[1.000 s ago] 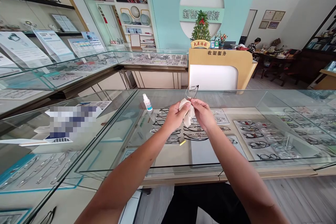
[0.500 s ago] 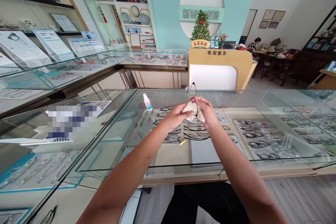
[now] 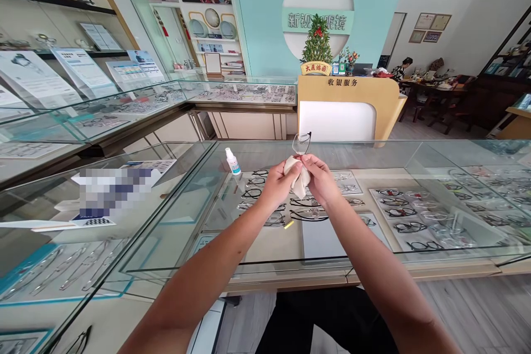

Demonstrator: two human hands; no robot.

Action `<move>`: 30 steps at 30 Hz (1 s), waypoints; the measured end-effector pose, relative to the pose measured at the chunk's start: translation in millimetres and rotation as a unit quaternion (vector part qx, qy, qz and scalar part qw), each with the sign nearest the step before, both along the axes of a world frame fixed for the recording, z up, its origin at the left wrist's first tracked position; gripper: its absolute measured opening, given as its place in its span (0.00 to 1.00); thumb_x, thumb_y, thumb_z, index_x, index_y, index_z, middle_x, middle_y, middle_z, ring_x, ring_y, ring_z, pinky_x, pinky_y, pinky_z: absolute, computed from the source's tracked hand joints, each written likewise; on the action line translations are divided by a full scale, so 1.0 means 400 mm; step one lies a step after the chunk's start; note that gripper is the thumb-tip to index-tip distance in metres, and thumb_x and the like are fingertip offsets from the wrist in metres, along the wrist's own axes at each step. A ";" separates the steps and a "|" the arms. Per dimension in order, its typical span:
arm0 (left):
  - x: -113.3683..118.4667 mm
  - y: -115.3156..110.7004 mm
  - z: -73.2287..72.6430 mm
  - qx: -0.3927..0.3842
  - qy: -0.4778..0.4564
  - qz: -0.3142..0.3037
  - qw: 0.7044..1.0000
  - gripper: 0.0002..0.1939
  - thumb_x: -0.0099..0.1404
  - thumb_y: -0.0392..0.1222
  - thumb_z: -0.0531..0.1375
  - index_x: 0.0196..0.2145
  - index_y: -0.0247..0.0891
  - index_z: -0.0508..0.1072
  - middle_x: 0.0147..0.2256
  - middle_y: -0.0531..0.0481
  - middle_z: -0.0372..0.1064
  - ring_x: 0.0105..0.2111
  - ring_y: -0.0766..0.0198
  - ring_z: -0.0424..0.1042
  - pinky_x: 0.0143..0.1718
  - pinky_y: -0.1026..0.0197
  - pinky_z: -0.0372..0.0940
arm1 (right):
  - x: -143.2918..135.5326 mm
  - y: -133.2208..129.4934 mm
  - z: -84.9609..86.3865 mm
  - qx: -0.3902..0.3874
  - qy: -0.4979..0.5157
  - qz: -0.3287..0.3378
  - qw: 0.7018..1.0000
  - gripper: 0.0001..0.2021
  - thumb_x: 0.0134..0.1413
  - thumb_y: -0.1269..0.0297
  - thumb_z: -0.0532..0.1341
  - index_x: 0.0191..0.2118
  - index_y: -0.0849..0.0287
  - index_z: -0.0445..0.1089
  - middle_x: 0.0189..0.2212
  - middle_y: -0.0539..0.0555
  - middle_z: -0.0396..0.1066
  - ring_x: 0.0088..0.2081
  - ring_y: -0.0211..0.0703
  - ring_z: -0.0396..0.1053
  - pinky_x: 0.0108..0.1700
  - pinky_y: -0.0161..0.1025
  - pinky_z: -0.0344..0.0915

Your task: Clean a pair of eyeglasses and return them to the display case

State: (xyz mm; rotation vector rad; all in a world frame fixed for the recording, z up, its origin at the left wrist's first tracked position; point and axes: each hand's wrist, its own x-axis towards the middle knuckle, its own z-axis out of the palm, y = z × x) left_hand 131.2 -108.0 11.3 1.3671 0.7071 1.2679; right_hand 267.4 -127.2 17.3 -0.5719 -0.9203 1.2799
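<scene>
Both hands are up over the glass desk (image 3: 373,204), meeting right in the middle. The left hand (image 3: 279,181) is closed around a soft, crumpled cream-white cloth (image 3: 299,180), fingers pinching it from the left. The right hand (image 3: 320,177) is closed on the same bundle from the other side, and the glasses (image 3: 301,144) are caught between the two, wrapped in the cloth. Only one lens pokes up above the knuckles: clear, roundish, with a thin dark wire rim.

The desk is a see-through showcase, smooth and reflective, with rows of dark-rimmed frames (image 3: 398,213) laid out on pale trays under the glass. A small white spray bottle (image 3: 232,161) with a blue label stands on the glass, off to the left of the hands; the label's too small to read. A tiny yellow bit (image 3: 289,224) lies below the hands.

Further back there's a wooden cashier counter (image 3: 350,105) with 收银服务 on it. A little green tree (image 3: 317,44) sits on top in a pot with gold characters I can't quite make out. The round wall sign (image 3: 317,11) behind it reads 新视…眼镜, with the tree hiding the middle.

Compared with half a second ago, the cloth hangs lower between the hands and the lens has tipped a little to the left.
</scene>
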 end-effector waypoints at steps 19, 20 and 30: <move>-0.039 0.078 0.008 -0.057 -0.113 -0.024 0.992 0.35 0.53 0.75 0.79 0.39 0.40 0.86 0.41 0.43 0.85 0.57 0.44 0.82 0.61 0.47 0.73 | 0.055 0.006 0.018 0.051 -0.080 -0.071 0.993 0.22 0.46 0.37 0.82 0.28 0.51 0.83 0.57 0.57 0.80 0.71 0.60 0.65 0.71 0.51 0.63; -0.041 0.079 0.014 -0.047 -0.121 -0.021 0.991 0.35 0.54 0.75 0.79 0.40 0.39 0.86 0.42 0.42 0.86 0.59 0.44 0.81 0.62 0.48 0.72 | 0.053 0.004 0.018 0.057 -0.096 -0.062 0.992 0.22 0.46 0.38 0.82 0.28 0.51 0.83 0.58 0.58 0.79 0.72 0.61 0.64 0.73 0.52 0.60; -0.043 0.065 0.028 0.003 -0.092 0.006 0.996 0.36 0.53 0.75 0.79 0.34 0.37 0.83 0.31 0.48 0.79 0.31 0.62 0.73 0.36 0.58 0.66 | 0.043 -0.019 0.017 0.079 -0.196 0.028 0.977 0.19 0.57 0.41 0.76 0.31 0.52 0.83 0.46 0.55 0.71 0.52 0.51 0.67 0.63 0.45 0.62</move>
